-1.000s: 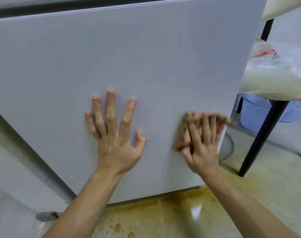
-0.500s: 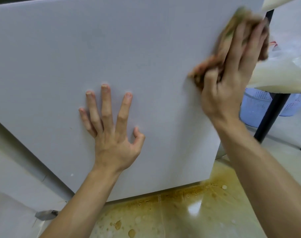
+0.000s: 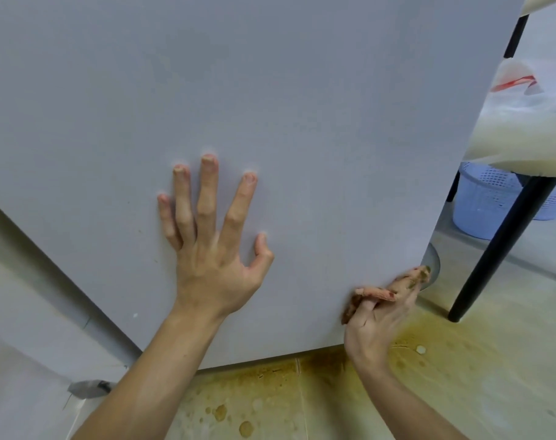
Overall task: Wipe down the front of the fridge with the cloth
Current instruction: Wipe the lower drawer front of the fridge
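The pale grey fridge front [image 3: 270, 106] fills most of the view. My left hand [image 3: 213, 249] lies flat against it with fingers spread, holding nothing. Low at the door's right edge, my right hand [image 3: 378, 319] presses a small brownish cloth [image 3: 381, 292] against the fridge. The cloth is bunched under my fingers, and only its upper edge and left end show.
Yellow-brown stains [image 3: 270, 398] cover the shiny floor below the fridge. A black table leg [image 3: 499, 246] slants down at the right. Behind it sit a light blue basket [image 3: 489, 201] and, above, a white plastic bag [image 3: 524, 128]. A pale wall panel [image 3: 22, 312] runs along the left.
My right hand has swept the cloth from the upper right of the door down to its lower right corner. The left hand has stayed flat in place.
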`<state>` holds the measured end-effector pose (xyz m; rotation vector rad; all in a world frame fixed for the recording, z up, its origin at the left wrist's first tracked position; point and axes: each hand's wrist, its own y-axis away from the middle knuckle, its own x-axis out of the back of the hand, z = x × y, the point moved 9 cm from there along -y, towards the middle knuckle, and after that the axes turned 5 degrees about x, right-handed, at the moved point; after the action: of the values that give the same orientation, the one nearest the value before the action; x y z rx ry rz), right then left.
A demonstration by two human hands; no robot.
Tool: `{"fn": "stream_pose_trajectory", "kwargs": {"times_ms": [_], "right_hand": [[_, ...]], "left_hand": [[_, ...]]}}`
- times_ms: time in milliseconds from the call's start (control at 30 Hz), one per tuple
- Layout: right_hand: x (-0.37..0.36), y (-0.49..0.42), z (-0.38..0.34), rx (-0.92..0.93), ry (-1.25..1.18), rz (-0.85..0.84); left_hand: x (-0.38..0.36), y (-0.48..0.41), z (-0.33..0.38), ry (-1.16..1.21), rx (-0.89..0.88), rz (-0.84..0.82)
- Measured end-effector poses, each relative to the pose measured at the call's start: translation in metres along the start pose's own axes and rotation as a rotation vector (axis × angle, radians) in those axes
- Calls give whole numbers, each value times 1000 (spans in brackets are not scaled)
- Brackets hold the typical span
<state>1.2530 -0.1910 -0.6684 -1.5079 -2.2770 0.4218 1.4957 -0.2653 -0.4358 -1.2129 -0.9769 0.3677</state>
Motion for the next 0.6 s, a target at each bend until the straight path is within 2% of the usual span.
{"fn": "stream_pose_trajectory", "kwargs": {"times_ms": [100, 167, 300, 500, 600], "right_hand": [[-11, 9, 7, -87, 26, 0], [-18, 11, -6, -45, 53, -33], [-30, -1, -69, 237, 25, -44], [-8, -67, -229, 843, 111, 187], [-4, -81, -285, 945, 141, 259]], "left_hand": [[0, 1, -2, 11, -11, -26], [0, 1, -2, 12, -5, -27], [1, 1, -1, 25, -11, -20], [16, 3, -23, 23, 9, -9], [23, 4, -43, 6, 41, -11]]}}
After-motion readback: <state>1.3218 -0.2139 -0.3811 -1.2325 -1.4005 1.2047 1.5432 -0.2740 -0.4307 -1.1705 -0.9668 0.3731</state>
